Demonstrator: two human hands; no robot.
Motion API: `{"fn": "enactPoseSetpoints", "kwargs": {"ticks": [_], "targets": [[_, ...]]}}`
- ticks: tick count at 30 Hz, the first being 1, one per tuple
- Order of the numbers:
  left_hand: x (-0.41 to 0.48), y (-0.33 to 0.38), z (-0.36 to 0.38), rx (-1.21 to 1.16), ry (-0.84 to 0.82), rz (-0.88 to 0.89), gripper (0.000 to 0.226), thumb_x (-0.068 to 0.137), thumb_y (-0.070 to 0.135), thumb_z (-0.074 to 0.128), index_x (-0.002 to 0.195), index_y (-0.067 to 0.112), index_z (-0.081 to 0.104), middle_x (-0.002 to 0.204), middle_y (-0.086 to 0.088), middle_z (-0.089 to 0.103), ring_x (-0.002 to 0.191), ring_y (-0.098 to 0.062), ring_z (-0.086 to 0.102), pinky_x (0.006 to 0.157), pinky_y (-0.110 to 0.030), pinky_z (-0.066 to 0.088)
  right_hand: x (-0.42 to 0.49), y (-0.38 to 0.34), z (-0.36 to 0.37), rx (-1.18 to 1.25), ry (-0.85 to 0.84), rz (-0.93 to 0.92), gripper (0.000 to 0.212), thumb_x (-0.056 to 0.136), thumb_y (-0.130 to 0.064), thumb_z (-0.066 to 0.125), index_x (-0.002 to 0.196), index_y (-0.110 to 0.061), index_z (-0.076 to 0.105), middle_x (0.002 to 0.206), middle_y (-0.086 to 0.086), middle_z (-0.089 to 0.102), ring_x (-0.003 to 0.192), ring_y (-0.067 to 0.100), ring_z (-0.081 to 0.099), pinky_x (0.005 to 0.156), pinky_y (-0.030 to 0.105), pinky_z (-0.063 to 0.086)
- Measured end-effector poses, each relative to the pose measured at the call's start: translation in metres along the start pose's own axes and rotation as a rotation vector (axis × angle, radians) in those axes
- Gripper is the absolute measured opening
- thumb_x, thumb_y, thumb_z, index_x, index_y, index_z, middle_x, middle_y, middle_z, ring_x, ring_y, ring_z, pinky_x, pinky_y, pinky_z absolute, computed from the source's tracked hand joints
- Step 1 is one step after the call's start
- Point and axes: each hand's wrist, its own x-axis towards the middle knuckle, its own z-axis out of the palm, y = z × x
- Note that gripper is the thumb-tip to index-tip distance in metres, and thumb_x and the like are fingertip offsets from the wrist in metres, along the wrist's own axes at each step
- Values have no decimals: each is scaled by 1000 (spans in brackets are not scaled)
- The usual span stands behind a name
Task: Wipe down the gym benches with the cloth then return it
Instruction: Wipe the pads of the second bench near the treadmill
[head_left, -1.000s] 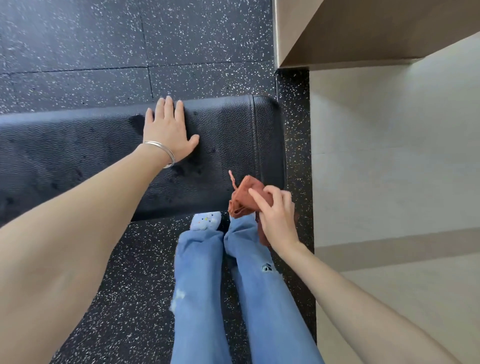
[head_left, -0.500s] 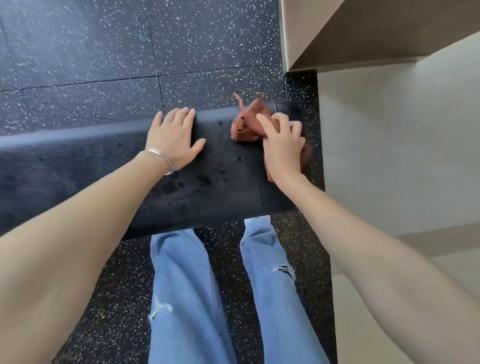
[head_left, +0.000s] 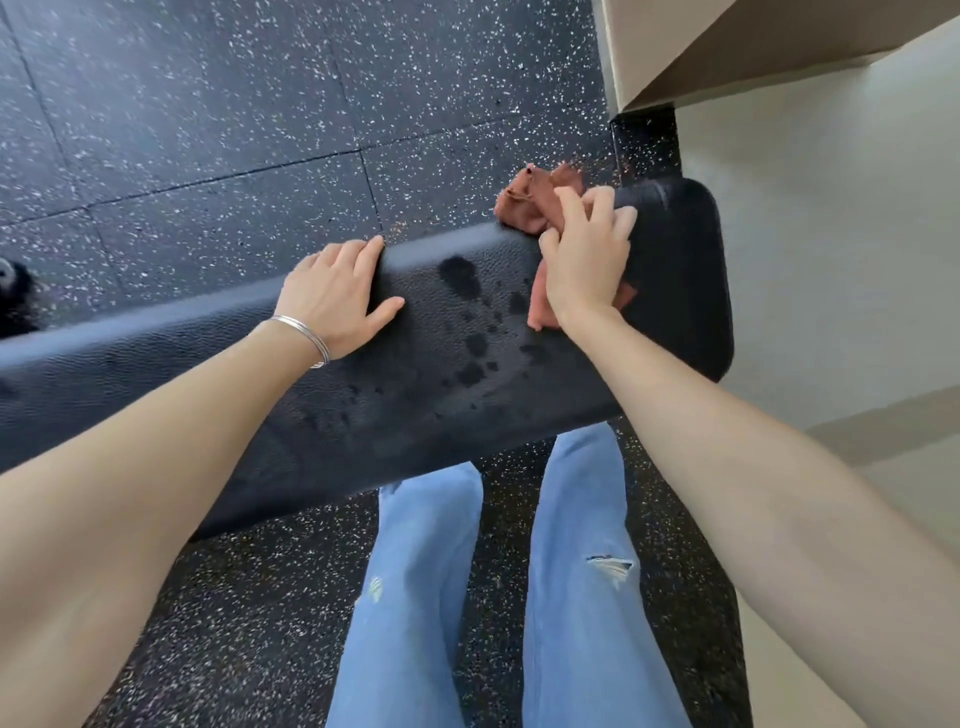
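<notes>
my right hand (head_left: 584, 265) closed on cloth (head_left: 524, 205), bunched under palm, poking past fingers at far edge | my left hand (head_left: 337, 296) open, flat on bench (head_left: 363, 405)

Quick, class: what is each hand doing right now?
Left hand: open, flat on the bench, holding nothing.
Right hand: pressing the cloth onto the bench.

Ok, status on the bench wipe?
Right hand pressing cloth on bench far edge. Left hand flat, bracing. Wet spots between them. Nothing in the way.
</notes>
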Motion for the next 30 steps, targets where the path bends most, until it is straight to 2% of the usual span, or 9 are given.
{"fn": "enactPoseSetpoints", "kwargs": {"ticks": [4,9,13,16,21,25,30], "targets": [[-11,-16,4,3,9,-16,74,90,54,41,143,4,30,139,-17,46,127,-35,44,103,-46,37,-35,-51,16,16,-52,-163,41,90,-23,45,132,-23,46,129,6,44,109,29,40,79,35,40],[-16,-12,5,-3,25,-43,74,90,54,41,142,3,31,139,-19,46,127,-37,43,105,-46,34,-12,-11,-5,-34,-127,-327,41,88,-21,49,129,-23,50,126,10,46,112,33,40,81,42,44],[-16,-6,10,-2,62,-77,75,90,54,41,142,2,30,138,-20,46,125,-38,43,106,-47,32,28,64,-32,-43,-60,-25,38,89,-16,49,127,-19,51,126,15,43,115,36,38,87,44,42],[-15,-3,13,-4,64,-95,76,90,55,40,143,2,28,140,-19,44,128,-37,41,111,-47,28,42,86,-38,-75,-67,48,40,89,-13,47,129,-19,50,126,16,42,116,37,38,91,44,39],[-16,-4,14,-32,87,-103,75,90,54,42,144,3,28,142,-18,42,131,-36,38,113,-46,26,28,52,-20,-2,26,209,43,92,-6,43,130,-25,49,134,10,40,118,35,36,90,47,36],[-23,-26,11,-10,75,-28,71,91,51,42,144,6,30,142,-15,43,130,-34,41,108,-45,32,9,12,-2,26,9,177,53,87,5,49,129,-27,46,139,8,36,118,36,33,88,54,35],[-35,-64,12,-14,18,-12,69,91,50,43,144,7,30,139,-15,46,125,-35,45,102,-46,39,-24,-39,16,25,-18,147,61,85,5,54,133,-30,41,142,7,31,115,34,34,84,53,36]]}}
